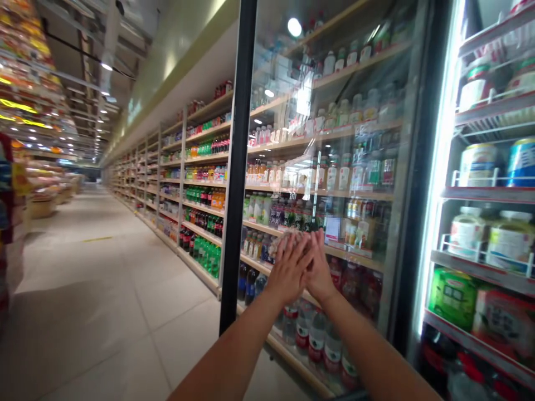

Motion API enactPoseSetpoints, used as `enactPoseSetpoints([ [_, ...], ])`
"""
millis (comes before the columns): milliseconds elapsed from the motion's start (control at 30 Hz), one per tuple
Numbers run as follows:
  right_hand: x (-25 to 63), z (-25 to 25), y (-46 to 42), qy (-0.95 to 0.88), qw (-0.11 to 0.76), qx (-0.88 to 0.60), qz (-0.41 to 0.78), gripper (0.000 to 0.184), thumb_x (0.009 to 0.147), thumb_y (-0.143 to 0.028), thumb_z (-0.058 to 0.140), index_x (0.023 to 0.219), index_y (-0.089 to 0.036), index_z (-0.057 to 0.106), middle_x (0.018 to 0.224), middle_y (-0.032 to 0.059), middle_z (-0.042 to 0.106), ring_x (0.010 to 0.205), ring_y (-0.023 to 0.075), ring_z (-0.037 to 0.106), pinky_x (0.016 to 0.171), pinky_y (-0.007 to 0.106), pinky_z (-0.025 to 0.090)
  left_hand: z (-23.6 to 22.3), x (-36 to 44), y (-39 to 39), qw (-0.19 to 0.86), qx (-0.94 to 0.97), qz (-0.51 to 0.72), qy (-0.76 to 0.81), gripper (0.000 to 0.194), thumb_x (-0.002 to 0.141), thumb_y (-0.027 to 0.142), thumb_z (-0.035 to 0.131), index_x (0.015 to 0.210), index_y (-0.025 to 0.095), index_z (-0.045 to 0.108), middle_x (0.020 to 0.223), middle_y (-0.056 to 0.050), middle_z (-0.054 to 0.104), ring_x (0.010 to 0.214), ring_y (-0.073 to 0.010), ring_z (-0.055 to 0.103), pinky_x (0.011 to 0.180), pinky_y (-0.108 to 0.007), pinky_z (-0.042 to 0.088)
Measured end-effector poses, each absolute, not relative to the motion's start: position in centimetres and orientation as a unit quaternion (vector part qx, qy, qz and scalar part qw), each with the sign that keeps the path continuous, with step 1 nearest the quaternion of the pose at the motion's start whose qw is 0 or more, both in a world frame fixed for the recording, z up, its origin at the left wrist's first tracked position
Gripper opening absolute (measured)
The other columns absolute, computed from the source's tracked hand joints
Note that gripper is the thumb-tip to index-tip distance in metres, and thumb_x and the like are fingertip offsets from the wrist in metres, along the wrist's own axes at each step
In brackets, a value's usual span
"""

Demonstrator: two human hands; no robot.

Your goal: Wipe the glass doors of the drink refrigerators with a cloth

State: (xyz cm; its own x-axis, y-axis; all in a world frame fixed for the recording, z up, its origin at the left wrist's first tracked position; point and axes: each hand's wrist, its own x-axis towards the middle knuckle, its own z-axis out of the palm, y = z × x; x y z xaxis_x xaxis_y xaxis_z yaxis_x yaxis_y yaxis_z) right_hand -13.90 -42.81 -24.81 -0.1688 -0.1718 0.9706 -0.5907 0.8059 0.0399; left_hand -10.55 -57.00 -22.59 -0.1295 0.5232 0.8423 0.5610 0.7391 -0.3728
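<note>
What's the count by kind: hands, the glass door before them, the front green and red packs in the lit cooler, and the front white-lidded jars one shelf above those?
Left hand and right hand: 2
Glass door: 1
Green pack: 1
Red pack: 1
White-lidded jars: 2
Total: 7

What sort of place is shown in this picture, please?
It is most likely a supermarket. Long shelves stocked with colourful bottles run along a wide aisle, and on the right, beside a glass door, stands a brightly lit cooler with drinks.
</note>
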Motion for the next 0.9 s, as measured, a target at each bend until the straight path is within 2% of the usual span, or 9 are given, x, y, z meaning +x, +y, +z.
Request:
enactPoseSetpoints([
  [100,-14.3,-25.2,-39.6,-0.727,0.637,0.093,0.237,0.069,0.106,-0.038,0.029,0.165,-0.02,-0.002,0.17,0.0182,0.008,0.158,0.0312,0.014,0.12,0.062,0.031,-22.8,-11.1,-57.3,0.561,-0.312,0.006,-0.767,0.065,0.099,0.043,0.054,0.158,0.024,0.035,0.167,-0.01,0.024,0.155,-0.0282,0.023,0.127,-0.049,0.017],
  [167,-15.2,-26.0,-37.7,-0.744,0.636,0.03,0.205,0.067,0.107,-0.04,0.028,0.165,-0.023,-0.001,0.169,0.0183,0.015,0.157,0.0343,0.013,0.117,0.068,0.029,-22.7,-11.3,-57.6,0.562,-0.293,0.03,-0.773,0.063,0.098,0.04,0.057,0.156,0.027,0.039,0.166,-0.006,0.03,0.152,-0.0274,0.029,0.128,-0.05,0.014],
  [233,-16.2,-27.0,-36.3,-0.769,0.623,0.03,0.141,0.068,0.107,-0.043,0.03,0.165,-0.025,-0.001,0.168,0.0167,0.022,0.157,0.0347,0.015,0.117,0.068,0.029,-22.1,-11.4,-58.2,0.563,-0.286,0.052,-0.773,0.06,0.097,0.037,0.059,0.154,0.03,0.042,0.164,-0.003,0.033,0.153,-0.0296,0.028,0.128,-0.057,0.011],
  [333,-17.4,-28.3,-35.1,-0.769,0.633,0.043,0.08,0.069,0.106,-0.042,0.031,0.165,-0.025,-0.003,0.167,0.0159,0.026,0.156,0.0332,0.019,0.118,0.063,0.029,-20.6,-11.6,-59.4,0.572,-0.287,0.074,-0.765,0.061,0.095,0.031,0.06,0.153,0.033,0.044,0.164,0.0,0.033,0.156,-0.0332,0.017,0.126,-0.063,0.01],
  [500,-18.4,-28.8,-34.8,-0.741,0.667,0.044,0.067,0.072,0.105,-0.036,0.035,0.164,-0.024,-0.004,0.168,0.0141,0.025,0.156,0.0315,0.02,0.12,0.06,0.027,-15.5,-12.1,-62.6,0.617,-0.268,0.076,-0.736,0.064,0.096,0.014,0.048,0.158,0.017,0.034,0.163,-0.007,0.035,0.157,-0.0285,0.01,0.129,-0.051,0.015],
  [633,-18.5,-28.8,-35.0,-0.745,0.662,0.041,0.07,0.073,0.104,-0.036,0.036,0.164,-0.024,-0.004,0.168,0.0124,0.024,0.156,0.0297,0.02,0.122,0.058,0.022,-11.3,-12.8,-63.1,0.649,-0.224,0.009,-0.727,0.068,0.092,0.008,0.042,0.158,0.008,0.028,0.166,-0.016,0.025,0.157,-0.027,0.01,0.127,-0.046,0.021],
  [733,-18.5,-28.8,-35.1,-0.753,0.653,0.032,0.074,0.073,0.104,-0.037,0.036,0.164,-0.024,-0.003,0.168,0.0125,0.024,0.155,0.0298,0.022,0.123,0.058,0.021,-11.3,-13.3,-60.7,0.635,-0.213,0.008,-0.743,0.063,0.094,0.016,0.046,0.155,0.008,0.034,0.166,-0.017,0.025,0.157,-0.0313,0.012,0.127,-0.052,0.017],
  [833,-18.4,-28.8,-35.2,-0.754,0.652,0.029,0.077,0.073,0.104,-0.038,0.037,0.165,-0.023,0.0,0.167,0.0128,0.027,0.156,0.0295,0.022,0.123,0.056,0.02,-14.4,-13.4,-57.3,0.593,-0.279,0.076,-0.751,0.065,0.097,0.034,0.053,0.155,0.011,0.037,0.167,-0.015,0.023,0.156,-0.0344,0.013,0.127,-0.058,0.008],
  [900,-18.4,-28.8,-35.2,-0.75,0.656,0.033,0.075,0.072,0.104,-0.038,0.037,0.165,-0.023,0.001,0.166,0.0131,0.029,0.156,0.0293,0.021,0.123,0.055,0.02,-16.9,-13.6,-55.5,0.561,-0.339,0.132,-0.744,0.064,0.098,0.041,0.052,0.155,0.016,0.038,0.168,-0.012,0.023,0.155,-0.034,0.02,0.127,-0.059,0.006],
])
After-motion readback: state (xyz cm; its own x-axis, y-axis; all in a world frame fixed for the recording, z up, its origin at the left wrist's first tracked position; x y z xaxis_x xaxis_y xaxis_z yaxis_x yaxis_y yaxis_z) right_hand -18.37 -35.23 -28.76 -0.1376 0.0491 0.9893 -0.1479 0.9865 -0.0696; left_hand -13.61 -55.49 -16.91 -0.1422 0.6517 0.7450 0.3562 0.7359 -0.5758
